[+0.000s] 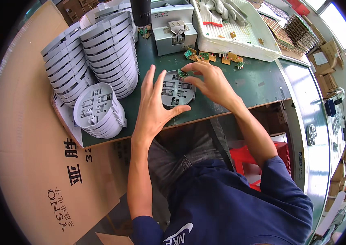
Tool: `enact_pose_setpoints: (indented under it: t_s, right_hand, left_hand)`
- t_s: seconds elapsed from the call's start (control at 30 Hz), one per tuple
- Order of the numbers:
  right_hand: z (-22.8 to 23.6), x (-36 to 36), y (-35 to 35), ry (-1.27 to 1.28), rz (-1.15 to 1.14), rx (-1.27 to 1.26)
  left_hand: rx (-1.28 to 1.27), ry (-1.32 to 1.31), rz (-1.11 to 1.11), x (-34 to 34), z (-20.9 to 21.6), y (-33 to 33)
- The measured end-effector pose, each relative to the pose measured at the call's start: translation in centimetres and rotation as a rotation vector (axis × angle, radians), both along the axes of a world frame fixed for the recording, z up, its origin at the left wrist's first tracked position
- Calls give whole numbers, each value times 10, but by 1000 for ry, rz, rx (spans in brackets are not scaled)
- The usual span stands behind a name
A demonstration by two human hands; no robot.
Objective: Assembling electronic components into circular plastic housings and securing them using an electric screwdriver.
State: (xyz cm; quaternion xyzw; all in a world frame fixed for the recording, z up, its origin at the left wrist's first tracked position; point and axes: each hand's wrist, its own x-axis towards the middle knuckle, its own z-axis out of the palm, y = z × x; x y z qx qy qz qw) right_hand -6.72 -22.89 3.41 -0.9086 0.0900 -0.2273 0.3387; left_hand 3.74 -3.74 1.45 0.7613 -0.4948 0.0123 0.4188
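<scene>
A round grey plastic housing [176,93] with moulded slots lies on the green worktop, close to its front edge. Over its far right rim, my right hand [210,79] pinches a small green circuit board [182,74] between thumb and fingers. My left hand [153,107] is at the housing's left side, fingers stretched up and thumb spread out along the near rim. Whether its palm touches the housing I cannot tell. Several loose small circuit boards [226,60], yellow and green, are scattered beyond my right hand.
Tall stacks of grey housings [109,53] stand on the left, with a shorter stack [99,110] nearer me. Behind is a grey metal machine [174,30]. A white foam tray [242,49] holds gloves and boards. A large cardboard box [30,122] fills the left; a red stool [238,157] stands below.
</scene>
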Motion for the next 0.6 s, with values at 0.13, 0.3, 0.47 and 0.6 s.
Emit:
enact_pose_setpoints:
  t_s: [0.13, 0.3, 0.47, 0.6]
  right_hand:
    - [-9, 17, 0, 34, -9, -106]
    - [-9, 21, 2, 24, 5, -199]
    - [-6, 19, 1, 26, 7, -232]
    - [-5, 17, -1, 46, 5, -200]
  left_hand:
    - [5, 93, -55, 4, -6, -8]
    - [-32, 47, 9, -7, -12, -14]
    - [-31, 27, 59, -12, -13, -16]
    - [-41, 19, 57, -14, -13, -17]
